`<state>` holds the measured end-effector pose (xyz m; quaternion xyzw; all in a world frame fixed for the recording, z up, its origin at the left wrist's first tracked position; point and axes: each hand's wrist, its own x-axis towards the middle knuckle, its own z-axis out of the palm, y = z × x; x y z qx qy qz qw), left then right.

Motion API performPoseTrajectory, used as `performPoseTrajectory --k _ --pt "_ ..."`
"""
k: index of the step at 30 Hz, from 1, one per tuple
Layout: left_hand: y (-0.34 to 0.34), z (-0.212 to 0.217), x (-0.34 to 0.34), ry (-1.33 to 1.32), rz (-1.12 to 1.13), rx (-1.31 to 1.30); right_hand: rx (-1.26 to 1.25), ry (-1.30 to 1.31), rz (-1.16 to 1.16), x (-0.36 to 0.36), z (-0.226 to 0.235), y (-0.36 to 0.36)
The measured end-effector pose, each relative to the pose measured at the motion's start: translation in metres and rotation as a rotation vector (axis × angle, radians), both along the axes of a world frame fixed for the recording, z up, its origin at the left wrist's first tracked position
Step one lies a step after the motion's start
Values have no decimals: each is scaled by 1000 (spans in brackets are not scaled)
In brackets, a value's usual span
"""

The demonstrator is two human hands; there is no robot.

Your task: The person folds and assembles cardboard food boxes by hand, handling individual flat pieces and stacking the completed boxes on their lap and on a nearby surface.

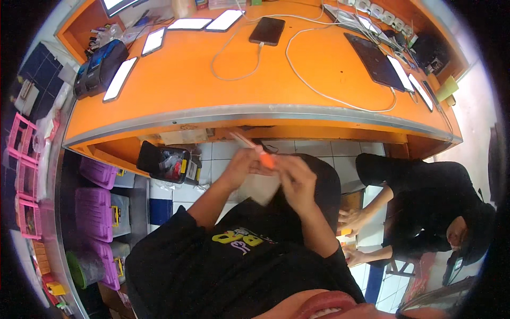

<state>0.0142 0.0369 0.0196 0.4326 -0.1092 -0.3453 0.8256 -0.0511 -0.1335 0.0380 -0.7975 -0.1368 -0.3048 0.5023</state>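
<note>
In front of my chest, both hands are raised close together, fingers closed in a pinch. Between them is a small bright orange piece (268, 160), smeared by motion, whose kind I cannot make out. My right hand (297, 179) grips its right side. My left hand (243, 166) pinches at its left, where thin pale pinkish strips (244, 140) stick out toward the desk. Below the fingers hangs a blurred whitish flat piece (259, 189), perhaps a sheet or small bag. How it joins the orange piece is hidden by my fingers.
The orange desk (175, 90) ahead carries several phones, a tablet (374, 61), a dark phone (267, 31) on a white cable, and a black case (101, 68). Purple-lidded boxes (94, 214) and a black bin (164, 161) stand left. A person in black (425, 207) bends close at right.
</note>
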Motion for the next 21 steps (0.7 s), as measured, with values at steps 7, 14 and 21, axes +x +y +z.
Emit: performPoseTrajectory --k 7,14,21 --pt "4 4 7 -359 184 361 241 267 -18 -11 -13 -4" --pt "-41 12 -16 -453 603 236 517 204 -22 -9 -12 -7" --pt "-43 2 -22 -741 741 517 441 125 34 -10 -23 -12"
